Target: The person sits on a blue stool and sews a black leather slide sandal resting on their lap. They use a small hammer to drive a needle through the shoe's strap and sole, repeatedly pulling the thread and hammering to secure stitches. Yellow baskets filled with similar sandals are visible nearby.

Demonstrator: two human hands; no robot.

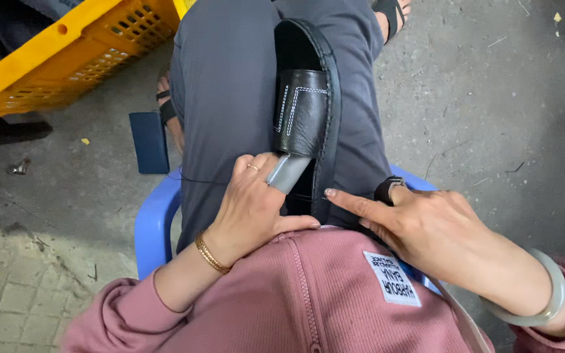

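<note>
Black sandal (308, 98) on lap, left hand (253, 206) flat, right hand (426, 229) pointing

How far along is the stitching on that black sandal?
Done: the strap shows a finished line of white stitching. In hand: the left hand, with a grey finger guard, and the right hand press the black sandal on the lap; a thread trails left. What remains cannot be told.

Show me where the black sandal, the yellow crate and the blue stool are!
black sandal (302, 108): head view, on its stitched leather strap.
yellow crate (47, 55): head view, on its near top rim.
blue stool (155, 219): head view, on the seat's left edge.
</note>
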